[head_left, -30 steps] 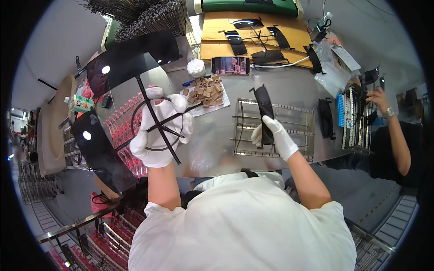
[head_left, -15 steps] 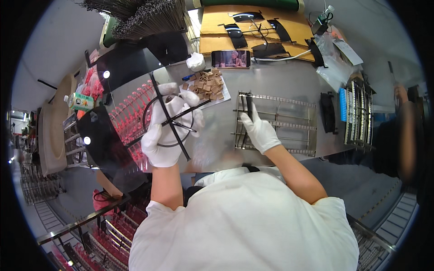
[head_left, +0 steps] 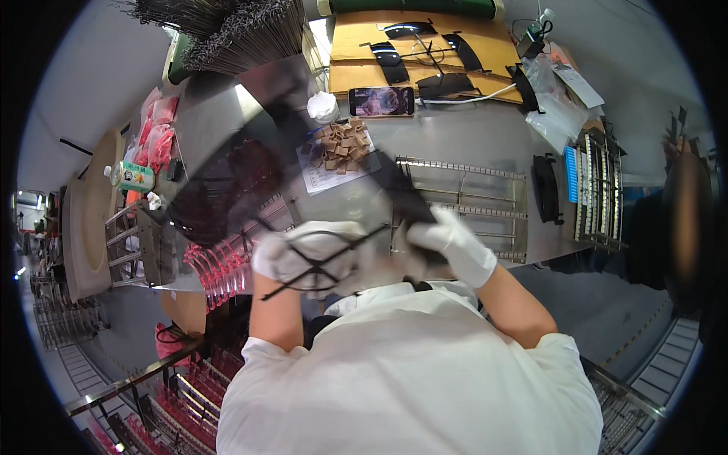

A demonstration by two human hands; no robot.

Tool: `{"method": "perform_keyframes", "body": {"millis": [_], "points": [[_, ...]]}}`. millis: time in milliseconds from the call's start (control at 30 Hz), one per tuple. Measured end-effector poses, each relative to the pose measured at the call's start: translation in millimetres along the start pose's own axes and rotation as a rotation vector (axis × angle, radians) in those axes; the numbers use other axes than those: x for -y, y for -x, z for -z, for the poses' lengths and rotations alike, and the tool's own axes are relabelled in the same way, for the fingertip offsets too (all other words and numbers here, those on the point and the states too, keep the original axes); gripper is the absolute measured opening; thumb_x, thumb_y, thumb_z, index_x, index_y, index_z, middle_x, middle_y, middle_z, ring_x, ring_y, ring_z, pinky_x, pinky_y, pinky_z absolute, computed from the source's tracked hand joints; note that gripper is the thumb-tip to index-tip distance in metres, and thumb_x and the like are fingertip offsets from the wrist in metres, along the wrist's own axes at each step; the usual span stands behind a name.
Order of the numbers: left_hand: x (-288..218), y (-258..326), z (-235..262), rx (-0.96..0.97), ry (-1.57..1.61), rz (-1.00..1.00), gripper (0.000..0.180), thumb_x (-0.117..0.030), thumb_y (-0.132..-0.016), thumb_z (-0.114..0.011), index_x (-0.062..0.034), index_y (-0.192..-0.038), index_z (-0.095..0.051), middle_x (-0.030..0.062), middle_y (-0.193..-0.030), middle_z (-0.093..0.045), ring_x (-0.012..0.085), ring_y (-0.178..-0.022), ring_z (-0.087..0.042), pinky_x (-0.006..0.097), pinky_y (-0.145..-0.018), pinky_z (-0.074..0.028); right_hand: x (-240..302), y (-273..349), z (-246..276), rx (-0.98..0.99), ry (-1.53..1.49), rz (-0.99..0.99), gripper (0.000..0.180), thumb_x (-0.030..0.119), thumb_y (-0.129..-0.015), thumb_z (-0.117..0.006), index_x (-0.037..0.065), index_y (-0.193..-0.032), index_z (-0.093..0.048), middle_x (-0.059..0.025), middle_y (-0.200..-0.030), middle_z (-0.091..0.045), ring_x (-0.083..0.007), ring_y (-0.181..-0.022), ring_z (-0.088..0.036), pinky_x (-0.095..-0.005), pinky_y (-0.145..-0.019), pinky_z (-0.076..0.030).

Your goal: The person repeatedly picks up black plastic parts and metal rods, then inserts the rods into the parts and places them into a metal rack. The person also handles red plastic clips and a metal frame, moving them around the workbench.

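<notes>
over the grey tabletop, close to the chest, both gloved hands grip a dark fan blade: the left hand closed around its wire hub ring, the right hand pinching the blade. looks like a fitting step; next needs careful alignment.

A large dark translucent sheet is tilted up over the bench's left side, motion-blurred. A thin black wire frame, ring with crossed bars, lies against the gloved left hand.
</notes>
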State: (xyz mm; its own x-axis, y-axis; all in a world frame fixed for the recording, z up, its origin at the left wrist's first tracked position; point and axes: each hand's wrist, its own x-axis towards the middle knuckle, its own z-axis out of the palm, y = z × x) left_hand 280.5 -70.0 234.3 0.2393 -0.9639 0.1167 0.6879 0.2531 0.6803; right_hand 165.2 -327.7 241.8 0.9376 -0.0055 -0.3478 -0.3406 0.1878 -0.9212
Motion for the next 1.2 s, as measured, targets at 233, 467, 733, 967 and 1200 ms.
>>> {"method": "perform_keyframes", "body": {"millis": [233,467,733,967,1200], "points": [[1,21,29,-0.09,0.344,-0.131,0.113,-0.079,-0.075,-0.065,0.0159,-0.132,-0.043,0.0237,-0.12,-0.059,0.0324,-0.11,-0.058,0.036,-0.083,-0.055,-66,-16,38,-0.227,0.061,-0.123,0.058,0.056,-0.105,-0.044,0.016,-0.146,-0.051,-0.0021,-0.072,-0.062,-0.0112,-0.067,-0.059,-0.03,-0.062,-0.05],[-6,1,-2,-0.459,0.06,-0.054,0.113,-0.087,-0.073,-0.061,0.016,-0.12,-0.05,0.0114,-0.089,-0.065,0.0174,-0.075,-0.064,0.028,-0.071,-0.054,-71,-47,26,-0.125,0.099,-0.369,0.068,0.07,-0.099,-0.043,0.013,-0.134,-0.059,-0.0029,-0.091,-0.067,-0.0101,-0.069,-0.062,-0.0267,-0.056,-0.053],[1,-16,-2,-0.282,0.112,-0.004,0.114,-0.086,-0.081,-0.044,0.0183,-0.127,-0.046,0.0206,-0.109,-0.063,0.0252,-0.09,-0.065,0.03,-0.073,-0.056,-60,-52,14,-0.308,0.982,-0.247,0.093,0.073,-0.098,-0.038,0.004,-0.159,-0.026,-0.0261,-0.092,-0.073,-0.0386,-0.075,-0.072,-0.0501,-0.069,-0.057],[17,-27,-7,-0.444,0.36,0.585,0.079,-0.071,-0.097,-0.038,0.0037,-0.109,-0.062,0.0134,-0.084,-0.069,0.0215,-0.065,-0.064,0.033,-0.055,-0.05,26,-41,-8,-0.459,1.437,0.737,0.096,0.022,-0.073,-0.087,0.003,-0.154,-0.038,-0.0261,-0.135,-0.056,-0.0402,-0.105,-0.067,-0.0459,-0.082,-0.057],[-25,-25,-36,-0.059,-0.979,0.459,0.029,-0.034,-0.092,-0.07,-0.0045,-0.093,-0.07,0.0013,-0.084,-0.069,0.0164,-0.076,-0.062,0.031,-0.07,-0.051,72,-8,-41,0.41,0.876,0.469,0.085,-0.001,-0.067,-0.07,0.004,-0.148,-0.047,-0.029,-0.12,-0.066,-0.0425,-0.112,-0.067,-0.0421,-0.094,-0.055]]}}
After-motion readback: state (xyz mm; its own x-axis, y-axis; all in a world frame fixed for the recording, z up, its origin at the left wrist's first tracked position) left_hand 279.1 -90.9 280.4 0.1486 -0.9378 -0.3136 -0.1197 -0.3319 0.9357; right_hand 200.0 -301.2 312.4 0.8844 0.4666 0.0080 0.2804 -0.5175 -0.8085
